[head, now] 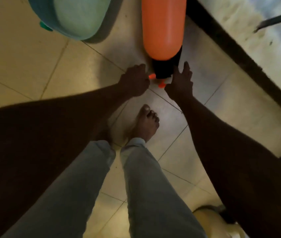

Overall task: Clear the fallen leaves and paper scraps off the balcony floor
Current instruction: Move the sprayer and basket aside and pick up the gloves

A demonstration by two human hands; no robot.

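Orange above and black below, the container (163,28) stands between both hands; the right hand (180,83) lays straight fingers along its black base; the left hand (134,81) curls by a small orange knob (152,76), whether pinching it I cannot tell; the container rests on the tiled balcony floor (84,66), near its right edge, beside a teal tub (78,16).

The tall orange plastic cylinder (163,26) and pale green round tub (78,16) run off the top edge; the curled-under fingertips of the left hand (134,79) are hidden.
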